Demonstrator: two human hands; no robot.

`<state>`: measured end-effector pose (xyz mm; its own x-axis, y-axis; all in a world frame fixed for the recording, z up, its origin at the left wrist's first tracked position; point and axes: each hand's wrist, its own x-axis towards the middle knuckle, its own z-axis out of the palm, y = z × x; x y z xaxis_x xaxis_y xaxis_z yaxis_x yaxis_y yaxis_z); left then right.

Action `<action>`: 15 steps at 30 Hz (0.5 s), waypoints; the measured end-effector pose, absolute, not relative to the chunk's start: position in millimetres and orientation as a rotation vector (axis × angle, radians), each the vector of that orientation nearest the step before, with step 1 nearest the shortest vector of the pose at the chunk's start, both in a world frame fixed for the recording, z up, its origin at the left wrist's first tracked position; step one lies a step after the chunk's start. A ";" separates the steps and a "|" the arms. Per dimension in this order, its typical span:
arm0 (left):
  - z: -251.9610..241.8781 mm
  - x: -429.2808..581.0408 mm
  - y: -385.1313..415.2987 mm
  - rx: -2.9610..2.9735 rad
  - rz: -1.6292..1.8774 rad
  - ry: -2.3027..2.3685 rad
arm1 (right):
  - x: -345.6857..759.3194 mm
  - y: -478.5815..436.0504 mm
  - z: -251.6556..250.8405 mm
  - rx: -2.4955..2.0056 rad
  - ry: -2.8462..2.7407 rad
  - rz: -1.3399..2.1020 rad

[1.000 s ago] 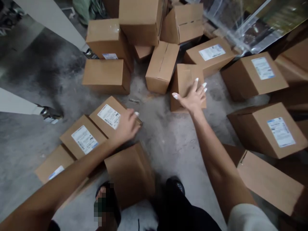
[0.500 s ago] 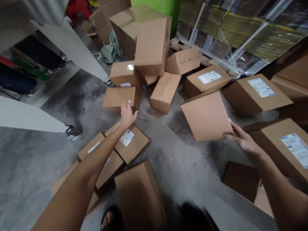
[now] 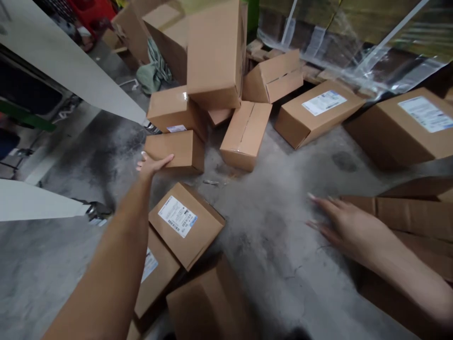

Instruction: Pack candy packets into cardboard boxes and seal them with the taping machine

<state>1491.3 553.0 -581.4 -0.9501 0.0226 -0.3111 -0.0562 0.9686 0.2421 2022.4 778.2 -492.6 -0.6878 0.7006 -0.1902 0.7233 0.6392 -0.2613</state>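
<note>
My left hand is at the left end of a small cardboard box on the floor. Its fingers are spread past the box's corner, and the thumb lies across the front face. No firm grip shows. My right hand, slightly blurred, is over the concrete floor with fingers apart and nothing in them. Beside and partly under that forearm is a brown cardboard box with a seam along it. Below my left hand, a labelled box rests tilted against another labelled box.
A large carton sits on smaller boxes at the back. A taped box and labelled boxes lie ahead. White metal legs stand at left. Behind is a plastic-wrapped pallet load. Another box is near my feet.
The box in my right hand has been let go, and that hand is now empty and lower. My left hand has moved left to the small box's end. The view has shifted.
</note>
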 end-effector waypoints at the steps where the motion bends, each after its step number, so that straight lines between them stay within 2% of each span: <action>1: -582.3 1487.9 550.8 -0.061 0.364 2.790 | 1974.6 778.3 -490.7 1.067 2.818 -0.592; 3: -583.3 1488.1 549.4 -0.064 0.378 2.812 | 1875.0 787.0 -496.7 0.983 2.893 -0.772; 8: -588.5 1512.4 550.6 0.096 0.403 2.875 | 1698.9 811.1 -539.9 1.232 3.012 -1.062; 12: -595.7 1538.8 560.4 0.301 0.473 2.898 | 1671.4 802.4 -535.4 1.537 2.712 -0.701; 15: -600.9 1561.8 575.3 0.477 0.537 2.869 | 1696.8 811.6 -514.6 1.388 2.611 -0.502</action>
